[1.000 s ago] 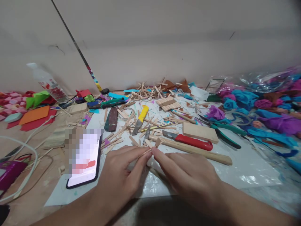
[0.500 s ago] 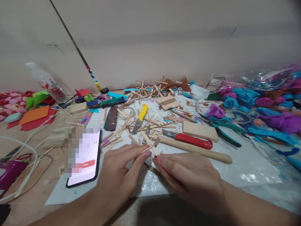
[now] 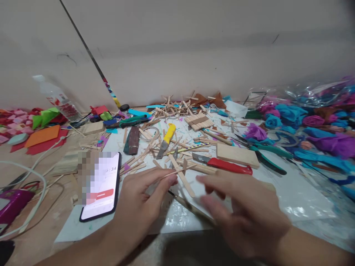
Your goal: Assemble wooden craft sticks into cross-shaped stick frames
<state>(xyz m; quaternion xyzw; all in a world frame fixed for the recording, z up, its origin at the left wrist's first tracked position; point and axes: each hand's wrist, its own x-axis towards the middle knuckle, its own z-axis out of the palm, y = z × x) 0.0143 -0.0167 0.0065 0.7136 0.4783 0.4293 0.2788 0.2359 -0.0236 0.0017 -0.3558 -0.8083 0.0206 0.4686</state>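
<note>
Where the pale wall [image 3: 194,44] comes down to the wooden surface [image 3: 41,240], craft clutter runs the whole width of the view. A white sheet [image 3: 291,192] covers the middle of that surface and bears most of the tools. At the right a crumpled clear plastic bag [image 3: 313,94] lies along the wall with blue, purple and pink paper flowers [image 3: 288,114] showing through it, and more of them are heaped in front of it. At the left a clear plastic bottle [image 3: 57,98] leans tilted against the wall; what is in it cannot be told. Below it lie red, orange and green paper pieces [image 3: 41,135], white cables [image 3: 33,166] and a purple device [image 3: 11,201].

The right hand [image 3: 246,210] hovers low over the sheet's near edge, blurred, its fingers spread with nothing seen between them. The left hand [image 3: 133,207] sits beside it, thumb and forefinger pressed together on one end of a thin stick [image 3: 177,173].

A phone [image 3: 101,188] lies face up on the sheet's left edge, just beside the left hand. Farther back lie green pliers [image 3: 267,160], a flat wooden block [image 3: 237,155], a red-handled knife [image 3: 230,166] and a yellow utility knife [image 3: 166,138], with a heap of loose wooden sticks [image 3: 177,105] near the wall.

The thin stick is held just above the sheet between the two hands, its free end pointing right toward the red-handled knife.
</note>
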